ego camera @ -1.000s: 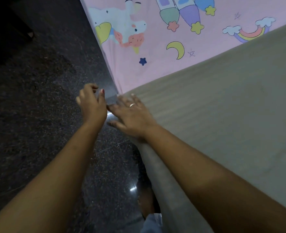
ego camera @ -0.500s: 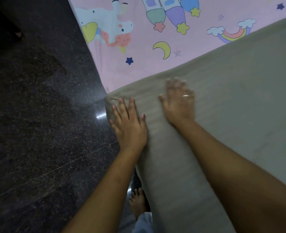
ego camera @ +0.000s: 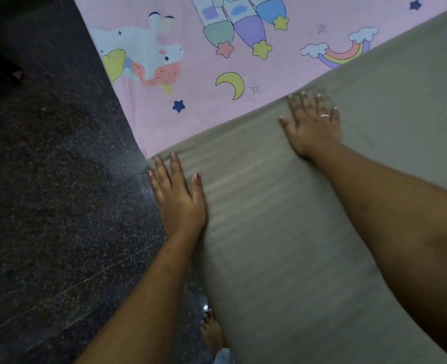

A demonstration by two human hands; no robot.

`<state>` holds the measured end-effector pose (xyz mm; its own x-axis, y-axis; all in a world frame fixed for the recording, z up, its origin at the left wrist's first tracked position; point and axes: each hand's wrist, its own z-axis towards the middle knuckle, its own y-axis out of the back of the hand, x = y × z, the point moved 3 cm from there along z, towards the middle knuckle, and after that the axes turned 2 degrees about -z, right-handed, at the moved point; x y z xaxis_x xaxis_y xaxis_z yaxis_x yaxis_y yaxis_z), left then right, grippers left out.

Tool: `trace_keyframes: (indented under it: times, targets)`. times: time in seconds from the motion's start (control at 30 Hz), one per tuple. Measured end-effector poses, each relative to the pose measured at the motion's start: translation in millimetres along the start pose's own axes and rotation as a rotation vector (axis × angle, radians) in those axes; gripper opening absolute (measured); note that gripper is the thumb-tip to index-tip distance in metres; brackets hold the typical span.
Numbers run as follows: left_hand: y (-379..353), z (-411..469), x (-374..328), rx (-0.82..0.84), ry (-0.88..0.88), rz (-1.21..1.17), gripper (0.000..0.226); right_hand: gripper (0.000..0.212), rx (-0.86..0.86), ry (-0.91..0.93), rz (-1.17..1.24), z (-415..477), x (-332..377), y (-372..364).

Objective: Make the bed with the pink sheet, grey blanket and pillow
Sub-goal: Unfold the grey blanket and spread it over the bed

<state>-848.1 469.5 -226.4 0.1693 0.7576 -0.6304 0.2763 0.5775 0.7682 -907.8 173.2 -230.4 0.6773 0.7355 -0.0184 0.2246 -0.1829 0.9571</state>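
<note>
The grey blanket [ego camera: 282, 232] covers the near part of the bed and hangs over its left side. Beyond its top edge lies the pink sheet [ego camera: 198, 106], printed with a unicorn, rockets, a moon and a rainbow. My left hand [ego camera: 177, 195] rests flat, fingers together, on the blanket's near-left corner at the bed's edge. My right hand [ego camera: 311, 124] lies flat with fingers spread on the blanket, its fingertips at the blanket's top edge. Neither hand grips anything. No pillow is in view.
Dark speckled stone floor [ego camera: 54, 206] runs along the bed's left side. A bare foot [ego camera: 212, 332] stands on the floor close against the hanging blanket. A dark shape [ego camera: 4, 64] sits at the far left on the floor.
Both hands left the blanket's corner at the bed's edge and came to lie flat on top. The right hand slid rightward along the blanket's top edge; the left moved onto the corner.
</note>
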Motion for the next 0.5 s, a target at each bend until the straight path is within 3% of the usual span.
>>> trace_keyframes:
  times: [0.1,0.27,0.37,0.5]
  targets:
    - [2.5,2.4,1.5,-0.012,0.002,-0.08,0.063,0.067,0.03,-0.072,0.074,-5.7,25.1,3.9]
    - [7.3,10.5,8.6,-0.006,-0.001,-0.237,0.059,0.064,-0.046,0.478,0.101,-87.6,140.9,-16.2]
    - [15.7,9.2,15.2,0.006,0.01,-0.355,0.049,0.059,-0.102,0.611,0.149,-126.7,180.2,-16.9]
    - [21.1,-15.7,23.9,0.024,0.074,-0.463,0.047,0.06,-0.11,0.786,0.088,-136.3,175.0,-23.5]
